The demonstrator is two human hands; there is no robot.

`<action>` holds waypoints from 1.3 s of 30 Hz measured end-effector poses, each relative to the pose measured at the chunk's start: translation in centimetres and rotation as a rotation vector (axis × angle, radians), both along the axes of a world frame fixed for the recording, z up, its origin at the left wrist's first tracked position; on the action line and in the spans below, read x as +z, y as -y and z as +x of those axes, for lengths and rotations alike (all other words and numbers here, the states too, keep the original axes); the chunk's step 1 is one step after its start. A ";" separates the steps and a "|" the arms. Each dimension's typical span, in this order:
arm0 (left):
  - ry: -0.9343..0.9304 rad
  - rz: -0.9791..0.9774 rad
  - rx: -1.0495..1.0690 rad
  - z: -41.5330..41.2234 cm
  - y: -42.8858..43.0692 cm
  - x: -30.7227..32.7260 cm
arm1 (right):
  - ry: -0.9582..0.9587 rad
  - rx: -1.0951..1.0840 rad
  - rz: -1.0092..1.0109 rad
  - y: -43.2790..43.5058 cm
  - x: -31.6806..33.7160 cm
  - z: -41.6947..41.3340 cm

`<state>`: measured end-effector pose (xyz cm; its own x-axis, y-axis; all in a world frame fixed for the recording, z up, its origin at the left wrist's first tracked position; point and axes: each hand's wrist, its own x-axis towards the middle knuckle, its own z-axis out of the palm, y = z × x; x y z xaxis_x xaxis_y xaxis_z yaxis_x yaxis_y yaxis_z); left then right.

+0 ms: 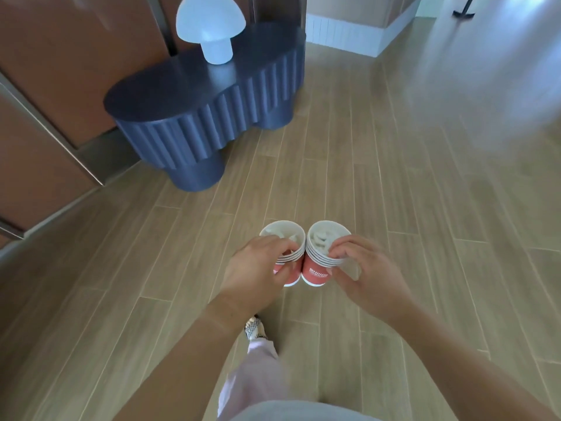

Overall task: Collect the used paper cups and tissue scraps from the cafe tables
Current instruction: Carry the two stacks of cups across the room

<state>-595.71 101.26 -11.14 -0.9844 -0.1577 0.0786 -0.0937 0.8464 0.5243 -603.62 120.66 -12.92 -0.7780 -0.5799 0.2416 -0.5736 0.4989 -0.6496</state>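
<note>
My left hand (pixel 258 264) grips one nested stack of paper cups (pixel 283 230) and my right hand (pixel 365 270) grips the other stack (pixel 317 268). My fingers (pixel 344 245) curl over the rims, I judge to keep the tissue scraps (pixel 321 238) inside while I carry both above the floor (pixel 425 208).

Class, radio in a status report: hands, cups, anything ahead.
Left hand grips left cup stack, right hand grips right cup stack. Tissue scraps stuffed in both. Blue table ahead-left, mushroom lamp on it.
</note>
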 end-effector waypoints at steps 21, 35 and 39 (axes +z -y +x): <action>0.037 -0.047 0.094 -30.7 35.2 -0.3 | 0.053 0.053 -0.021 35.6 0.0 -31.5; 0.058 -0.069 0.348 -52.1 53.7 -1.0 | 0.053 0.307 0.049 56.4 -0.6 -57.7; 0.070 -0.022 0.372 -56.2 57.7 -1.2 | 0.053 0.351 0.097 61.3 -0.5 -62.5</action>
<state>-651.89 43.51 -12.31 -0.8633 -0.5043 0.0205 -0.4317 0.7589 0.4876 -666.16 59.40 -13.37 -0.5372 -0.8322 0.1374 -0.6878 0.3379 -0.6425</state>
